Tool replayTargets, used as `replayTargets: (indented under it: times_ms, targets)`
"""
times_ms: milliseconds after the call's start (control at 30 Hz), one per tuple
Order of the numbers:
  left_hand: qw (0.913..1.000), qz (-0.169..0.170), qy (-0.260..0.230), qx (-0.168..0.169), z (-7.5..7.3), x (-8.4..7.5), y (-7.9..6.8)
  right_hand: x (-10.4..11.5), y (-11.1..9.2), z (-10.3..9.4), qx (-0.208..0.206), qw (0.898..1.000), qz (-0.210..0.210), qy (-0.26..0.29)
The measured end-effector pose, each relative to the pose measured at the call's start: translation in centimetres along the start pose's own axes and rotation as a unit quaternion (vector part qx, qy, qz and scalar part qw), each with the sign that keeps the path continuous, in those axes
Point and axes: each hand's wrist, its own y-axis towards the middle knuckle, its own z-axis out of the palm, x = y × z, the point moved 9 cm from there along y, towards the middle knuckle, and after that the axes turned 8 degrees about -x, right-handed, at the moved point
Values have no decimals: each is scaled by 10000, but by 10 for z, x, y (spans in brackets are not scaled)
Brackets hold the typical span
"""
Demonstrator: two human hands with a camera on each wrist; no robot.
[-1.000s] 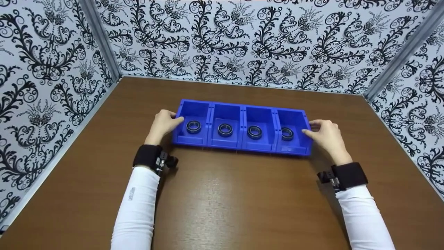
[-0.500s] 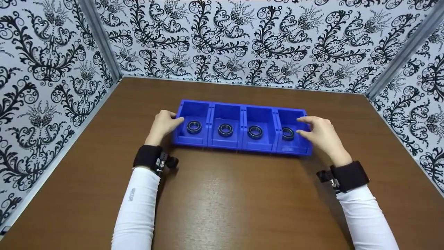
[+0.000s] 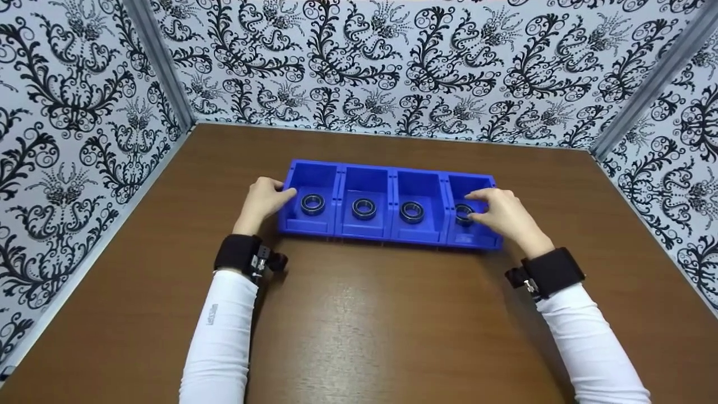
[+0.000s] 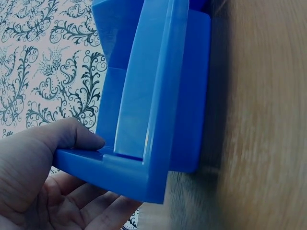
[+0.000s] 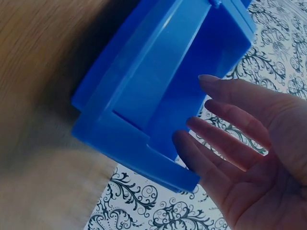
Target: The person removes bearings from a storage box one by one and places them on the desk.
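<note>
A row of joined blue bins (image 3: 418, 239) stands on the table, each bin holding one black-rimmed ball bearing. In the head view the bearings run from the leftmost bearing (image 3: 312, 213) through the middle ones (image 3: 364, 217) to the rightmost bearing (image 3: 460, 223). My left hand (image 3: 262, 203) grips the left end wall, thumb inside the rim and fingers outside, as the left wrist view shows. Over the right-end bin is my right hand (image 3: 507, 216), its thumb and fingers spread apart. Its fingertips overlap the edge of the rightmost bearing in the head view and hold nothing.
The brown table (image 3: 348, 314) extends around the bins. Patterned panels (image 3: 364, 67) rise behind and at both sides, with grey metal posts (image 3: 162, 67) at the corners. A black wrist strap with a small camera (image 3: 247, 257) sits on each arm.
My right hand has let go of the right end wall and moved left over the rightmost bin, toward its bearing. The left hand keeps its grip and the bins stay put.
</note>
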Motion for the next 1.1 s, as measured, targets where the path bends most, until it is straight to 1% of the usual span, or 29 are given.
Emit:
replayTargets:
  times_ms: [233, 333, 633, 867, 1000, 1100]
  targets:
    - [10000, 14, 38, -39, -1, 1, 1, 4, 7, 18, 586, 9980, -65, -225]
    - [10000, 12, 62, -59, -2, 1, 0, 5, 9, 24, 715, 9968, -203, -287]
    - [10000, -3, 76, -61, -1, 0, 0, 7, 12, 33, 822, 9952, -416, -342]
    - [9999, -77, 91, -43, -1, 1, 0, 8, 17, 37, 725, 9948, -677, -226]
    - [9999, -78, 121, -58, -1, 1, 0, 7, 18, 40, 701, 9947, -698, -267]
    - [9998, -76, 144, -61, -2, 0, 0, 5, 19, 41, 722, 9948, -637, -334]
